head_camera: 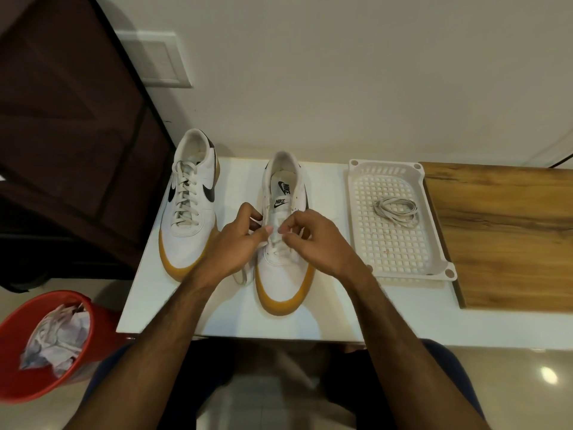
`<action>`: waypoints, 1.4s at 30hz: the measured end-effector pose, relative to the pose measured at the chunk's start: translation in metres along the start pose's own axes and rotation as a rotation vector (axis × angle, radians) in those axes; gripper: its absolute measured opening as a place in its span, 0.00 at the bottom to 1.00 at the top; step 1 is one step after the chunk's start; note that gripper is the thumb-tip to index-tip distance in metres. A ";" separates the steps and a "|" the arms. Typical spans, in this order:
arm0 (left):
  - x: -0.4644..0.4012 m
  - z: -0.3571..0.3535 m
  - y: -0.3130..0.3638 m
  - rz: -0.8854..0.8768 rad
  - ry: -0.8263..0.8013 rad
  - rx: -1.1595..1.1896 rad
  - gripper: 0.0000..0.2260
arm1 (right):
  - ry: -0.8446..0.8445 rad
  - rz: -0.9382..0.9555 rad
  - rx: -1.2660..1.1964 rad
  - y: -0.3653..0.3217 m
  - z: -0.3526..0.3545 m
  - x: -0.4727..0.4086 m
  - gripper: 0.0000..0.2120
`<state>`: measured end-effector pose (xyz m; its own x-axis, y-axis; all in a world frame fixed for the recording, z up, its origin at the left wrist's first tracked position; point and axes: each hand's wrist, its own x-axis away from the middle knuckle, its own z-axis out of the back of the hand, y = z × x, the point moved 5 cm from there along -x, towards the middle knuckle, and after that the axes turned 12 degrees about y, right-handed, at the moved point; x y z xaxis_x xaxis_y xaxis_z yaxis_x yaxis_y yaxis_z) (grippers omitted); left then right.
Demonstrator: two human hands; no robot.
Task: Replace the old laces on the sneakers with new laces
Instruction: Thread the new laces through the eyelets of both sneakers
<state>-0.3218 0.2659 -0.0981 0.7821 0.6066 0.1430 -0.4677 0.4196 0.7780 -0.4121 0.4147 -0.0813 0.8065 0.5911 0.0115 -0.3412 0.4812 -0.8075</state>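
Observation:
Two white sneakers with gum soles stand on a white table (328, 318), toes toward me. The left sneaker (189, 206) is fully laced. The right sneaker (283, 274) has lace only in its lower eyelets. My left hand (238, 243) pinches a white lace (279, 240) at the shoe's left side. My right hand (313, 240) pinches the same lace over the tongue. A loose lace end (243, 276) lies between the shoes, partly hidden under my left wrist. A coiled lace (397, 209) lies in a white perforated tray (434, 262).
The tray sits right of the sneakers, beside a wooden board (508, 231). A red bin (46, 346) with crumpled paper stands on the floor at the lower left. A dark cabinet (68, 135) is at the left and a wall behind the table.

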 end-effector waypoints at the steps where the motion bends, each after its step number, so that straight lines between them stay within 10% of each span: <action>1: -0.001 0.000 -0.001 0.001 -0.001 0.003 0.09 | -0.003 0.048 0.069 -0.003 -0.005 0.001 0.05; 15: 0.001 0.002 0.004 0.002 -0.026 -0.010 0.08 | 0.145 0.103 0.002 -0.001 0.025 -0.002 0.06; 25: 0.002 0.004 0.003 -0.034 -0.022 -0.023 0.06 | 0.105 0.190 0.400 -0.011 -0.012 -0.001 0.05; 33: 0.003 0.003 0.004 -0.047 -0.026 -0.041 0.06 | 0.418 -0.076 0.070 0.017 0.052 -0.004 0.10; 42: 0.001 0.002 0.003 -0.048 -0.006 -0.036 0.07 | 0.154 0.179 0.178 -0.013 -0.002 0.000 0.11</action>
<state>-0.3215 0.2663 -0.0945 0.8065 0.5810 0.1095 -0.4436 0.4722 0.7618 -0.4068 0.4073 -0.0723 0.7848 0.5785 -0.2225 -0.5531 0.4916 -0.6726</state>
